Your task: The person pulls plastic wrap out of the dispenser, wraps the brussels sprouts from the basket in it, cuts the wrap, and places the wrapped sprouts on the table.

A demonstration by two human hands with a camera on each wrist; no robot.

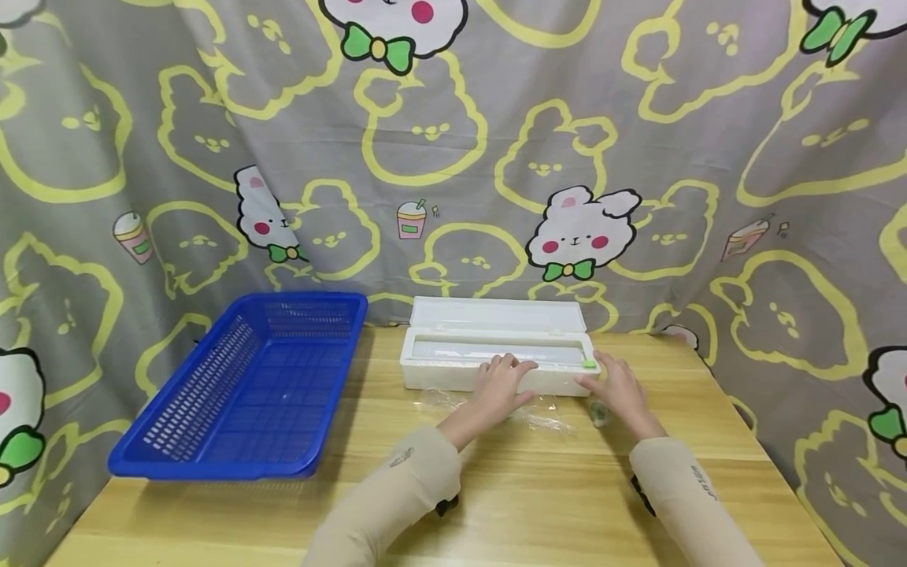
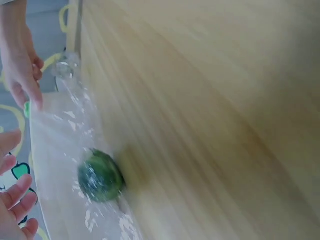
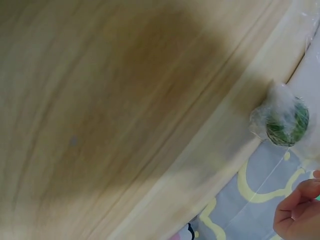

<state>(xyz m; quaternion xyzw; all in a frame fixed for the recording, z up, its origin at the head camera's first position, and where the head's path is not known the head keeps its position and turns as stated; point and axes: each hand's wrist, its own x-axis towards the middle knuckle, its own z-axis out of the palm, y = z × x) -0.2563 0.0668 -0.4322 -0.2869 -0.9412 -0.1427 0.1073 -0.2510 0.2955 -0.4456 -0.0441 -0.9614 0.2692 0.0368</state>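
A white plastic-wrap dispenser [image 1: 453, 376] stands on the table with its lid raised, and clear film [image 1: 546, 417] spills from its front. My left hand [image 1: 499, 387] hovers at the dispenser's front, fingers spread and holding nothing. At the right end, my right hand [image 1: 620, 394] pinches the small green slider cutter [image 1: 589, 364] between thumb and finger. In the left wrist view, a round green vegetable [image 2: 100, 176] lies against the film by the dispenser; my left hand hides it in the head view. A second green vegetable [image 3: 287, 122], bundled in film, sits beneath my right hand.
A blue perforated plastic basket [image 1: 329, 378] stands on the left of the wooden table [image 1: 538, 504]. Behind the table hangs a grey patterned curtain [image 1: 453, 260], close to the dispenser's raised lid [image 1: 496, 313].
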